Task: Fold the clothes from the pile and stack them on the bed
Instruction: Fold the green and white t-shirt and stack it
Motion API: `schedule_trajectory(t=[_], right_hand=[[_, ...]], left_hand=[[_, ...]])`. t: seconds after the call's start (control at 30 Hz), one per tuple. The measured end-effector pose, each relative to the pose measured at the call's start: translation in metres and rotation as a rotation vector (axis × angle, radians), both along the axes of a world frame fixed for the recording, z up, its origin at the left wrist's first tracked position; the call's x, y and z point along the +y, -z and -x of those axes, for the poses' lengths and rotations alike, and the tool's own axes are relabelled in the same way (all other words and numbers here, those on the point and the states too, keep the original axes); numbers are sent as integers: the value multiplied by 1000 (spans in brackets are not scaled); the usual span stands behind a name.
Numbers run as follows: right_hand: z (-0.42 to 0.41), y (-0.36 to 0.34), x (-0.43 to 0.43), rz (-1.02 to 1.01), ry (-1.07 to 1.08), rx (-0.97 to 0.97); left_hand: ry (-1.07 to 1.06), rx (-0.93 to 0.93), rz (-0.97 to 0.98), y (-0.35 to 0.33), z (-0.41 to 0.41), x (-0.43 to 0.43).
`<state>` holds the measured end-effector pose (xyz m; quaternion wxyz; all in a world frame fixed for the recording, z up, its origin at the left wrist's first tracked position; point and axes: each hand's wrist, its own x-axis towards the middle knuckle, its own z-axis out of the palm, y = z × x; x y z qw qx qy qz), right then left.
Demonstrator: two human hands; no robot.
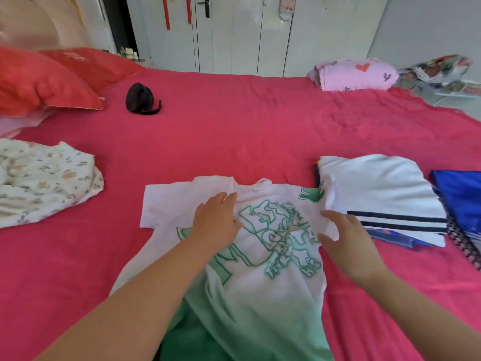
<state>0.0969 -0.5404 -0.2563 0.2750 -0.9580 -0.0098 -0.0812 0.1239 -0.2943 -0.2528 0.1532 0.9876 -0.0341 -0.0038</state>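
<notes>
Cotton T-shirt, white fading to green at the hem with a green graffiti print, lies spread face up on the near middle of the pink-red bed sheet. The left hand rests flat on it just below the collar, fingers straight and holding nothing. The right hand is at the shirt's right edge, fingers loose and spread, gripping nothing; whether it touches the cloth I cannot tell. Just right lies a folded white garment with dark stripes, on top of blue cloth. A cream floral garment lies crumpled at left.
</notes>
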Motion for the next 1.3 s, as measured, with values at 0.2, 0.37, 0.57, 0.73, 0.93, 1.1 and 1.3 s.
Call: schedule_trajectory(t=[0.2, 0.37, 0.57, 0.73, 0.93, 1.1, 1.3], right_hand=[[92, 29, 31, 108, -332, -137], [143, 16, 49, 39, -372, -128], [193, 25, 56, 398, -406, -48], [211, 21, 35, 422, -199, 139], [227, -5, 12, 188, -39, 12], [243, -28, -7, 198, -11, -63], [264, -25, -25, 374, -148, 170]], left_hand=[[20, -122, 36, 11, 110, 49], [-30, -206, 65, 29, 181, 73], [101, 89, -90, 29, 227, 73], [64, 75, -149, 28, 252, 72], [-28, -9, -189, 9, 269, 77], [16, -227, -164, -9, 292, 88], [72, -317, -382, -1, 333, 88]])
